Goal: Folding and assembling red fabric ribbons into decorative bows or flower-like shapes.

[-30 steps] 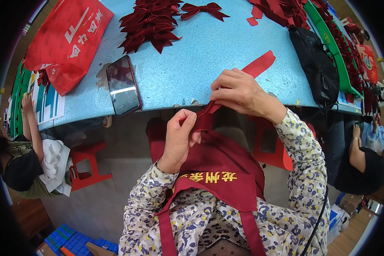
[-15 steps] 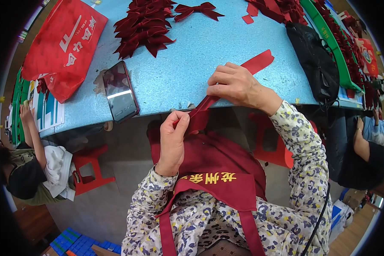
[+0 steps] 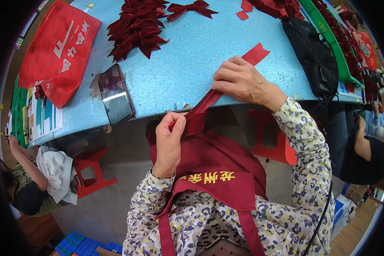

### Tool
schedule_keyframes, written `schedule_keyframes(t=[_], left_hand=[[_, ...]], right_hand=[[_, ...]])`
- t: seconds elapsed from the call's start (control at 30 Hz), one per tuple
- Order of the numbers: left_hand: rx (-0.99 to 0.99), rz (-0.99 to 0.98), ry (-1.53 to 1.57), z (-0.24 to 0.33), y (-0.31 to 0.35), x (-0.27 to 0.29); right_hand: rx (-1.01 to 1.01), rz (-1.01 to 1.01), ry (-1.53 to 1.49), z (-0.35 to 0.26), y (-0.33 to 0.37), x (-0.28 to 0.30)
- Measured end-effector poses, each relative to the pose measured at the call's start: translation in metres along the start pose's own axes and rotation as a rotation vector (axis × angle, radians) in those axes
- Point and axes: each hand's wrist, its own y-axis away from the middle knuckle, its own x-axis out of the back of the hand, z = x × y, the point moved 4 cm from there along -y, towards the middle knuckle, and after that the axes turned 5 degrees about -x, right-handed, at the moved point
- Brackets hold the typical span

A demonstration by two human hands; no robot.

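Farthest to the left of both hands, a co-worker in dark clothes [image 3: 32, 200] sits beside a red stool [image 3: 96, 173]. A red bag [image 3: 57, 55] lies beyond the left hand, out to its left, on the blue table [image 3: 166, 81]. Nearer that hand is a phone [image 3: 116, 96], and past the phone a stack of dark red bows [image 3: 136, 27]. The person's left hand [image 3: 168, 143] pinches a red ribbon [image 3: 208, 101] between thumb and curled fingers, just off the table edge; a wider fold hangs beside the fingertips. A single bow [image 3: 192, 9] lies beyond the hands. The ribbon slants up to the right hand [image 3: 243, 83], whose bent fingers grip it over the table, its end jutting out past them. Right of that hand lie a black pouch [image 3: 311, 55] and then a green tray [image 3: 328, 38].
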Motion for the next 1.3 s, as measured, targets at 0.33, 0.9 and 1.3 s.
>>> schedule_keyframes(t=[0.33,0.9,1.3], left_hand=[[-0.031,-0.026,-0.087,-0.001,-0.004,-0.005],[-0.02,-0.044,-0.081,-0.005,-0.003,-0.043],[-0.031,-0.042,-0.084,-0.011,0.0,-0.037]], right_hand=[[-0.09,-0.044,0.03,0.014,0.014,0.007],[-0.08,0.044,0.058,0.061,0.054,0.047],[0.054,-0.171,0.272,0.042,0.047,0.047]])
